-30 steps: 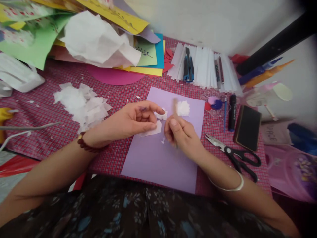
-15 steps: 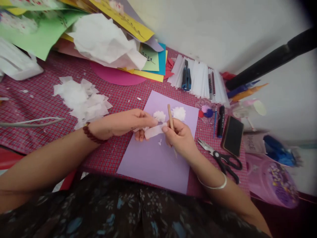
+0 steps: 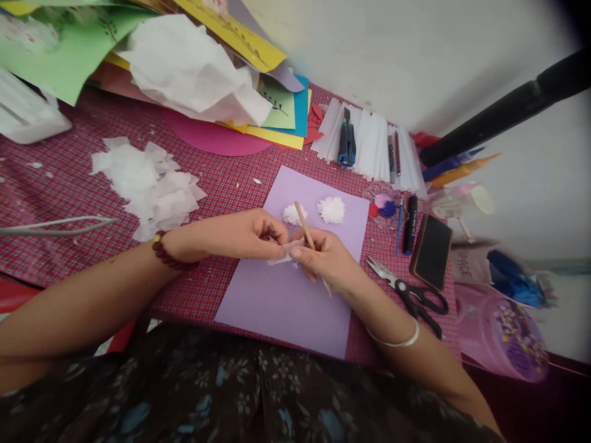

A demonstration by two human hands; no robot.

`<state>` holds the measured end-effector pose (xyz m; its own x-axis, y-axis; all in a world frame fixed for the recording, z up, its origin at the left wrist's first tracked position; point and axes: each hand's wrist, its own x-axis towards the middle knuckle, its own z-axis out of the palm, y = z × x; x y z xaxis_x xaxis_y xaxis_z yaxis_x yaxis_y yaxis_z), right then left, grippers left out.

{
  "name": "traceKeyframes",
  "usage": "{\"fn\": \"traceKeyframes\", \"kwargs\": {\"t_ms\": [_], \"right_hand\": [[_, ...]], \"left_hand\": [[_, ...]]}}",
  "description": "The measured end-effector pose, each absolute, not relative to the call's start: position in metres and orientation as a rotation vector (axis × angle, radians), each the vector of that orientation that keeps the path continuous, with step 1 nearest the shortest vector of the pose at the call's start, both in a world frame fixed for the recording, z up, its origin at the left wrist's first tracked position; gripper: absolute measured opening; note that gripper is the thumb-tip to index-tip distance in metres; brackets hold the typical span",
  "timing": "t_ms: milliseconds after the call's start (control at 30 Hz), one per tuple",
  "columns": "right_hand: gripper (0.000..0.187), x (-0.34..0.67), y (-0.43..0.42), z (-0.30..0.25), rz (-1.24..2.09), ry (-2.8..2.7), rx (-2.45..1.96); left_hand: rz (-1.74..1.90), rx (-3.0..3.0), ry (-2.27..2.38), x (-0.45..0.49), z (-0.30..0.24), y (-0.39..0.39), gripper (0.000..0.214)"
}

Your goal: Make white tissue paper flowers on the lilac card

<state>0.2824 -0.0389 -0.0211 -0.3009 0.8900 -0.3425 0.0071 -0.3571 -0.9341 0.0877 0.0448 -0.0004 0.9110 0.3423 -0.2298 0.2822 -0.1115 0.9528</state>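
Over a sheet of purple paper, both my hands meet at a small piece of white tissue paper. My left hand pinches its left part with thumb and curled fingers. My right hand is closed on the tissue's right part and also holds a thin wooden stick that slants up between the fingers. Just beyond my hands, two fluffy white tissue puffs lie on the purple paper: a left puff, partly behind the stick, and a right puff.
A heap of white tissue pieces lies to the left on the checked cloth. Scissors, a phone and a black marker are at the right. White strips with a box cutter lie behind. Coloured papers are stacked back left.
My hands have drawn together, and the tissue strip between them looks shorter and crumpled. The stick has shifted left and leans more. The view has moved slightly.
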Motion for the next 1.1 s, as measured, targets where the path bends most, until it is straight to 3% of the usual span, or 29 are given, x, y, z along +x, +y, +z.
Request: {"fn": "traceKeyframes", "kwargs": {"t_ms": [333,600,800,967,1100], "right_hand": [[0.035,0.281,-0.042,-0.022,1.705,-1.207,-1.273],[0.042,0.282,-0.038,-0.022,1.753,-0.964,-1.135],[0.047,0.287,-0.033,-0.023,1.585,-1.061,-1.280],[0.045,0.285,-0.036,-0.020,1.435,-1.331,-1.434],[0.040,0.279,-0.038,-0.020,1.333,-1.468,-1.511]], "left_hand": [[-0.025,1.711,0.473,0.091,-0.001,0.042,0.034],[0.349,1.889,0.430,0.095,-0.003,0.034,0.026],[-0.082,1.996,0.370,0.082,0.006,0.042,0.024],[0.275,1.977,0.739,0.087,0.008,0.044,0.025],[0.355,1.869,0.773,0.098,0.004,0.035,0.018]]}}
